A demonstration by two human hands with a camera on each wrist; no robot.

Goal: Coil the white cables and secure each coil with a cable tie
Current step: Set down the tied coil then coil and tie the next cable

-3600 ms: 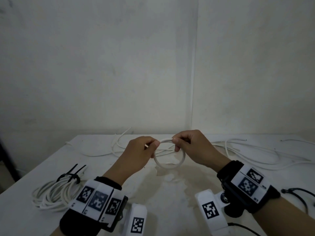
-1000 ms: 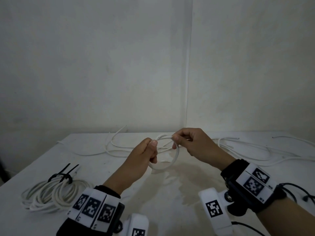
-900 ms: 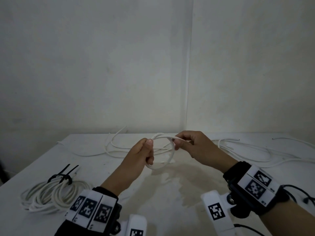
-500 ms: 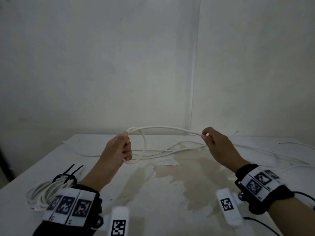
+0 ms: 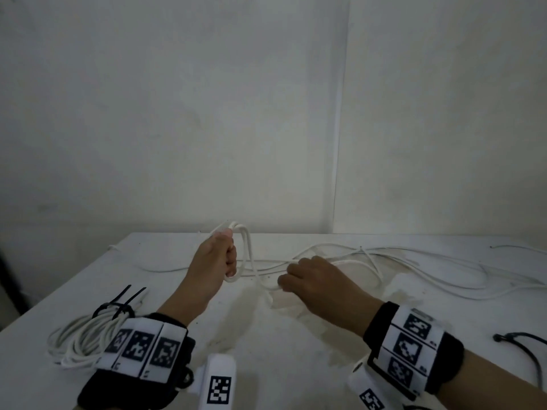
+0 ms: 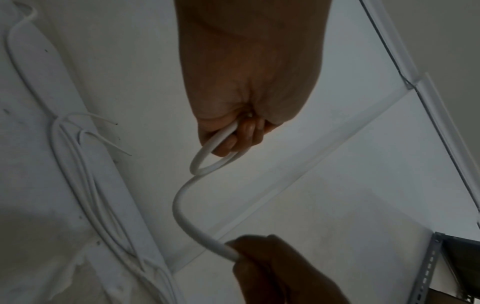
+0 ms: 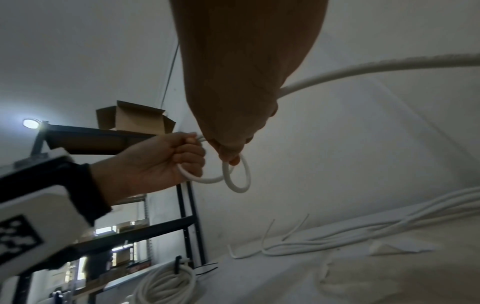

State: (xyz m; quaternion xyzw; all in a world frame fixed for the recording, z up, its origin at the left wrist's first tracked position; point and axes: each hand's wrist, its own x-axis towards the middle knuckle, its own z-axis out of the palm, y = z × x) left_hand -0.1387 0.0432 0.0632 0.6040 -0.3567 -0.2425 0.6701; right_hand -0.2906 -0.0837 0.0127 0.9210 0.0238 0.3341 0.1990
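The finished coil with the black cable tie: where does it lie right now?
In the head view the tied coil lies on the table's near left corner, beside the left wrist, apart from the loose cables at the far right.

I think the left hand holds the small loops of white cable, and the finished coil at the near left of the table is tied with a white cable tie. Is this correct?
Nearly. The left hand does hold the loops of white cable, but the head view shows the finished coil tied with a black cable tie, not white.

Loose white cables (image 5: 414, 261) clutter the far table (image 5: 296, 365); a tied coil (image 5: 85, 335) lies near-left.
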